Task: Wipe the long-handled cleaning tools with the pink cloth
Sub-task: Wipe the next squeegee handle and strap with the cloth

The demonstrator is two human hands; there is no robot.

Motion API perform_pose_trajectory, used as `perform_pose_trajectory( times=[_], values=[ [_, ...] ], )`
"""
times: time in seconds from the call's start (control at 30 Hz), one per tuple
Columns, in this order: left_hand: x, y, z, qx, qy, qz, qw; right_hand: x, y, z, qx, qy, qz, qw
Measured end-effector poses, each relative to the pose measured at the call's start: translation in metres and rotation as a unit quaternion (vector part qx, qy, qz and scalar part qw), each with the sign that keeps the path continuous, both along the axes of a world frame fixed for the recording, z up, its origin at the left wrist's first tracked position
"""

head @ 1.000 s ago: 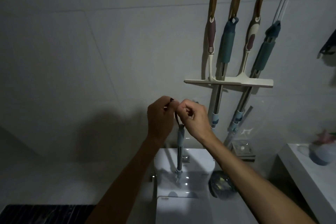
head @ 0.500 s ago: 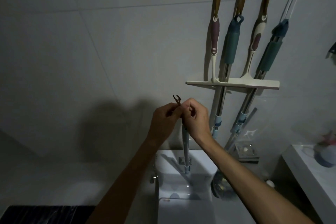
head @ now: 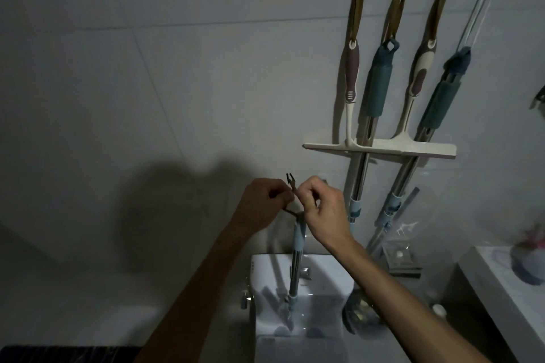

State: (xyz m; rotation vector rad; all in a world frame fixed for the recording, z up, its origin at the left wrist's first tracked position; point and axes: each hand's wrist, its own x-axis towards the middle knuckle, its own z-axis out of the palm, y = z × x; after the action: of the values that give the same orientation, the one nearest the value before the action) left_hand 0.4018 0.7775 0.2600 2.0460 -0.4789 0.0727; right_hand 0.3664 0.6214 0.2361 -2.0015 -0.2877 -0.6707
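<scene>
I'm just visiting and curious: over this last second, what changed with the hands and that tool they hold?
Little changed. The left hand and right hand keep pinching the brown cord at the top of the long-handled tool, whose knotted ends now poke up above the fingers. The four hanging tools stayed on their hooks.

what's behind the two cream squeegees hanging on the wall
Two steel poles with teal grips, one and the other, run behind the cream squeegees' blades, against the grey tiled wall. The stretch of each pole directly behind the blades is covered.
</scene>
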Motion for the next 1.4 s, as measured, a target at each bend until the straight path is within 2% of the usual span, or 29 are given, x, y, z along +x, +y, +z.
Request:
perform_pose_trajectory(
  times=[0.1,0.2,0.3,0.47,0.6,0.73,0.9,1.1,1.4],
  values=[
    [-0.001,-0.006,-0.003,-0.018,0.006,0.003,1.0,-0.001,-0.001,-0.005,-0.023,-0.003,-0.017,1.0],
    [0.0,-0.017,-0.004,-0.078,0.001,0.028,0.997,0.001,0.0,0.001,0.026,0.005,-0.043,0.999],
    [0.007,-0.029,0.008,-0.098,-0.047,0.057,0.992,0.009,0.003,0.024,0.078,0.025,-0.044,0.996],
    [0.022,-0.035,0.04,-0.099,-0.074,0.113,0.986,0.028,-0.004,0.067,0.036,0.055,-0.021,0.998],
    [0.028,-0.039,0.067,-0.155,-0.105,0.111,0.976,0.042,-0.01,0.102,0.018,0.057,-0.002,0.998],
    [0.039,-0.046,0.103,-0.235,-0.125,0.081,0.961,0.06,-0.013,0.142,0.026,0.02,-0.047,0.998],
    [0.049,-0.056,0.156,-0.229,-0.175,0.087,0.954,0.069,-0.015,0.195,0.05,-0.033,-0.078,0.995],
    [0.067,-0.065,0.203,-0.243,-0.248,0.112,0.931,0.079,-0.019,0.243,0.034,-0.071,-0.119,0.99],
    [0.091,-0.075,0.249,-0.232,-0.286,0.132,0.92,0.095,-0.016,0.287,0.072,-0.103,-0.148,0.981]
  ],
)
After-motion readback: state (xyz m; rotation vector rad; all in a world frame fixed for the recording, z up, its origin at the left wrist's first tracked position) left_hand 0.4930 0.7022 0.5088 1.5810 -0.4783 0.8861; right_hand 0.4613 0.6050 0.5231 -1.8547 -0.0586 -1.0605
